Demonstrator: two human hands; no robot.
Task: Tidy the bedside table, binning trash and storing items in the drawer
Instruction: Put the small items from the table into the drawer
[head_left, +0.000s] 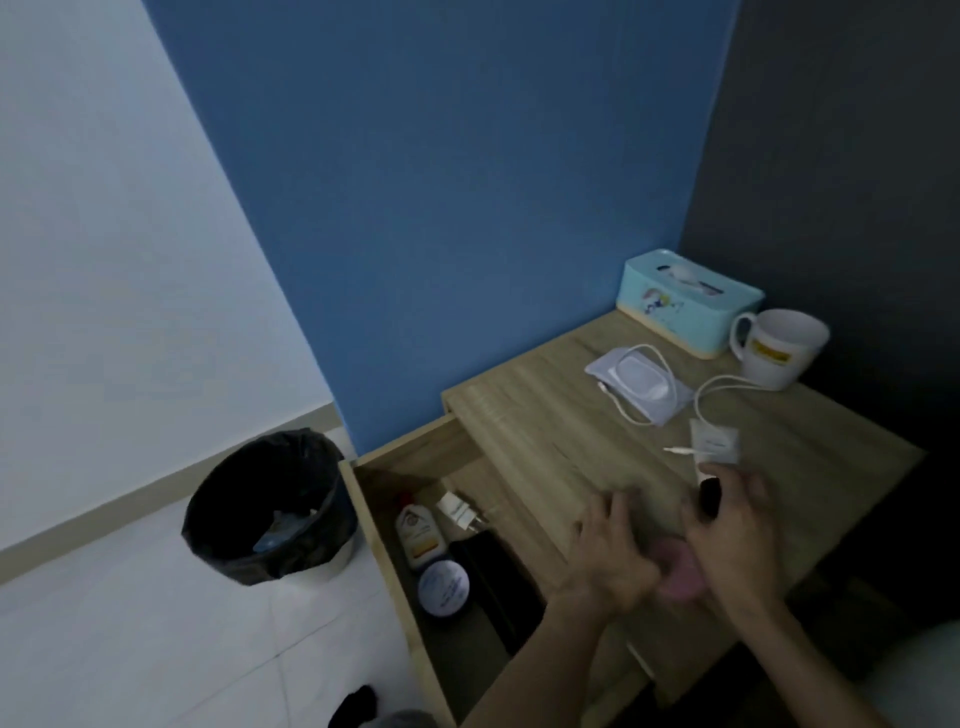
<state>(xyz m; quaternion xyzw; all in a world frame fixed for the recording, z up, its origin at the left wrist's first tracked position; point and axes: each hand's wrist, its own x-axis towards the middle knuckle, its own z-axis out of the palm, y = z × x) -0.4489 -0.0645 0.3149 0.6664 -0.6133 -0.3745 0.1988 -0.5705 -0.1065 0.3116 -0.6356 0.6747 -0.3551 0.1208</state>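
The right hand (737, 530) had its grip closed round a small dark object (709, 498), with the fingers curled about it. The left hand (613, 551) was blurred. Its fingers were spread and its grip wide open low over the worktop (545, 415), holding nothing I could make out. Between the two hands sat a pink thing (678, 571), too blurred to name, and I could not tell whether either hand touched it. Just beyond the right fingertips was a white sachet (714, 441); I could not tell whether it was held or lying on the wood.

The drawer (363, 499) stood pulled out under the worktop's left edge. It held a bottle (418, 535), a round tin (444, 582), a white plug (457, 509) and a dark flat case (493, 571). The bin (270, 509), black-lined, stood on the floor just beside the drawer's outer corner.

The back right corner was crowded. A tissue box (685, 306) stood against the wall with a mug (774, 345) beside it. Nearer lay a wipes pack (639, 387) with a white cable (621, 408) looped over it. A second cable (727, 387) ran from near the mug to the sachet. A bare strip of wood ran along the left edge, from the hands to the wall.
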